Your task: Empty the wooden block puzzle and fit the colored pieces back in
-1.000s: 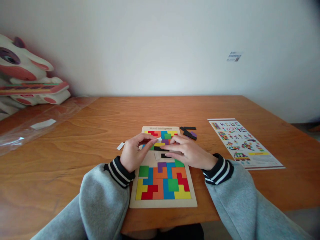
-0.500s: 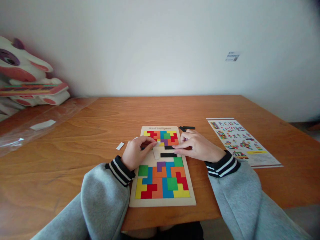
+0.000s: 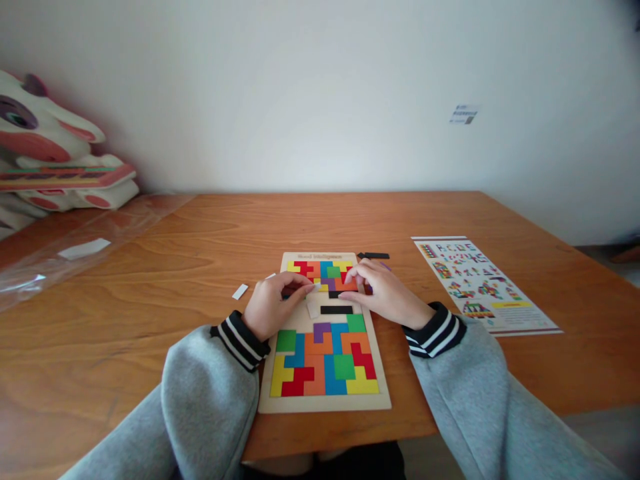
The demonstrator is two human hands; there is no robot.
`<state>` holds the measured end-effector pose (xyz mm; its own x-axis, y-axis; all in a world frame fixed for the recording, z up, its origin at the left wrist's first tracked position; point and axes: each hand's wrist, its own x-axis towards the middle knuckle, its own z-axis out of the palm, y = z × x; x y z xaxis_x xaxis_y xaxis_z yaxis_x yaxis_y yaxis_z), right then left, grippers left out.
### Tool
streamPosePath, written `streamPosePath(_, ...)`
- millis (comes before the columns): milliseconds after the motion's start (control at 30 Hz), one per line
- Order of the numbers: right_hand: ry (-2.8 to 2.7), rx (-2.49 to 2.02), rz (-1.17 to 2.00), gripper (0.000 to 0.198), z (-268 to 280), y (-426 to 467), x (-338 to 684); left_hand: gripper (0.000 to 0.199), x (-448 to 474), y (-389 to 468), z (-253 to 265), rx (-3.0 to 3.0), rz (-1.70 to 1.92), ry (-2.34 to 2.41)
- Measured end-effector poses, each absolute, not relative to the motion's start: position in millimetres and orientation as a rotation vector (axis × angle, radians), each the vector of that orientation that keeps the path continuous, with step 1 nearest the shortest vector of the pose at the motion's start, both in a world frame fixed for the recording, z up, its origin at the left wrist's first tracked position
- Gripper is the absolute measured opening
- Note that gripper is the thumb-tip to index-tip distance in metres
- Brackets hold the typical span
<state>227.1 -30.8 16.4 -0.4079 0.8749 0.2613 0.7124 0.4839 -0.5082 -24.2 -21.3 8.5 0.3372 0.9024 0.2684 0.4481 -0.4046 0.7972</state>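
The wooden puzzle board (image 3: 325, 405) lies flat, with coloured block pieces at its top and bottom and a bare band between. My left hand (image 3: 274, 298) is over the board's left side, thumb and fingertips pinching a small white strip (image 3: 317, 287). My right hand (image 3: 387, 291) hovers over the right side with its fingers apart. A fingertip of it is at a black strip (image 3: 334, 294), partly covering it. Just below is a second black strip (image 3: 337, 310). Another white strip (image 3: 313, 309) lies beside that one.
A loose white strip (image 3: 240, 291) is left of the board, and several black strips (image 3: 375, 256) lie behind my right hand. A printed pattern sheet (image 3: 475, 283) is at the right. Clear plastic wrapping (image 3: 135, 223) and a cow-shaped keyboard toy (image 3: 65, 153) occupy the left.
My right hand has shifted slightly left and its fingers have spread, covering more of the upper black strip. My left hand stays in the same place.
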Motion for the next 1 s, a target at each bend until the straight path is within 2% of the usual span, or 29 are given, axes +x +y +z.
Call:
streamPosePath(467, -2.049, -1.332, 0.464, 0.017, 21, -29, 231, 0.028, -26, -21, 9, 2.022, 0.952, 1.186)
streamPosePath(1000, -2.272, -1.282, 0.509, 0.039, 20, -33, 222, 0.027, -26, -20, 8, 2.078, 0.944, 1.208)
